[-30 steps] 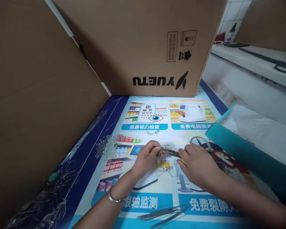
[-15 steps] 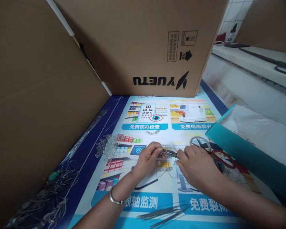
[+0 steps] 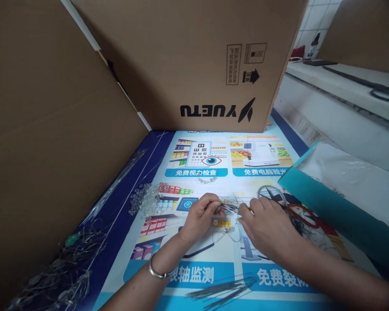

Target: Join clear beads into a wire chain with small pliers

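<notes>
In the head view my left hand (image 3: 201,214) is closed in a pinch on a thin wire with clear beads (image 3: 227,230). The wire's loop hangs below the fingers, just over the printed mat. My right hand (image 3: 266,221) wraps round the handles of small pliers (image 3: 231,208). Their metal jaws point left and meet the wire at my left fingertips; whether they grip it is too small to tell. Loose clear beads (image 3: 145,198) lie in a pile left of my hands. A short row of beads (image 3: 207,179) rests farther back.
Dark wire lengths (image 3: 222,290) lie near the front edge. Scissors with red handles (image 3: 303,215) sit beyond my right hand, beside a teal-sided box (image 3: 330,203). Cardboard (image 3: 194,65) stands at the back and left. Tangled wire pieces (image 3: 61,276) line the left side.
The pliers have turned in my right hand, so their jaws show at a different angle. My right fingers have shifted slightly on the handles; my left hand stays nearly still.
</notes>
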Tool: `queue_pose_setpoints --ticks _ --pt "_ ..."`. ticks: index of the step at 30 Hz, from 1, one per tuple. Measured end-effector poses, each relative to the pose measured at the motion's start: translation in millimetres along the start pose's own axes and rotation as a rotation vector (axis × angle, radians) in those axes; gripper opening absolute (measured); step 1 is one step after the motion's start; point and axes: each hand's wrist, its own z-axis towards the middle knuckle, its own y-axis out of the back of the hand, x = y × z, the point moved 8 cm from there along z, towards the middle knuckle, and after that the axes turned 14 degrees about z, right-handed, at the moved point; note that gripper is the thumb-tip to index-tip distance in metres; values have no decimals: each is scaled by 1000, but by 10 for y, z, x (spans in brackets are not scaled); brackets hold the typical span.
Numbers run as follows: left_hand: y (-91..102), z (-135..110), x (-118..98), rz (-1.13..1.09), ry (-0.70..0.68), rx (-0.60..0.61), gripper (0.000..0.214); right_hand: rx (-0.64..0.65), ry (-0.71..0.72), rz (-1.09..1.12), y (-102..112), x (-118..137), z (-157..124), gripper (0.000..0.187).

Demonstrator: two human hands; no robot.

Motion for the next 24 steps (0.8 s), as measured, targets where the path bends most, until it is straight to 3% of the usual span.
queue_pose_setpoints --ticks 8,24 --pt "-5 -18 19 -42 11 -11 11 -7 -9 -7 24 -16 -10 18" --pt "76 -56 -94 46 -149 -66 12 -18 -53 79 29 -39 -20 17"
